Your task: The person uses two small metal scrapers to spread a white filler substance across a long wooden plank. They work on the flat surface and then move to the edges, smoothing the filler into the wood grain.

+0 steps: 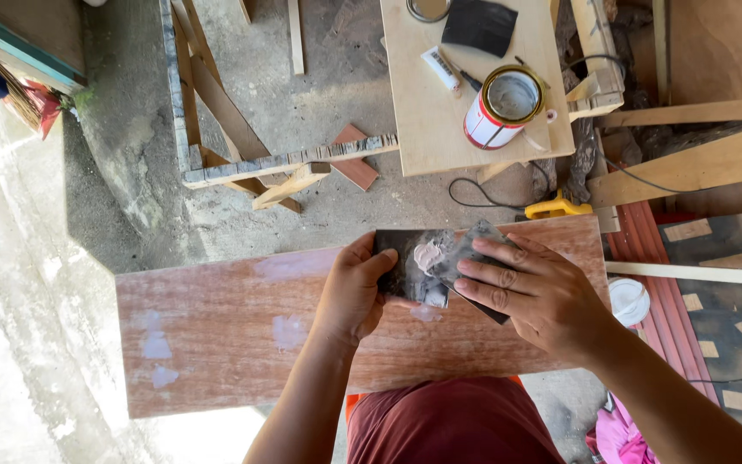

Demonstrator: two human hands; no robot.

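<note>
A long reddish wooden board (234,335) with pale filler patches lies across in front of me. My left hand (352,292) grips a dark flat plate (405,271) smeared with pale putty, held just above the board. My right hand (536,292) holds a dark flat scraper (474,249) whose blade rests on the putty on that plate. Both hands meet over the board's upper right part.
A pale plywood table (427,112) beyond the board carries an open red-and-white can (503,105), a small white tube (440,68) and a black sheet (479,23). A yellow tool (557,206), cables, timber offcuts and a white lid (628,300) lie around on concrete.
</note>
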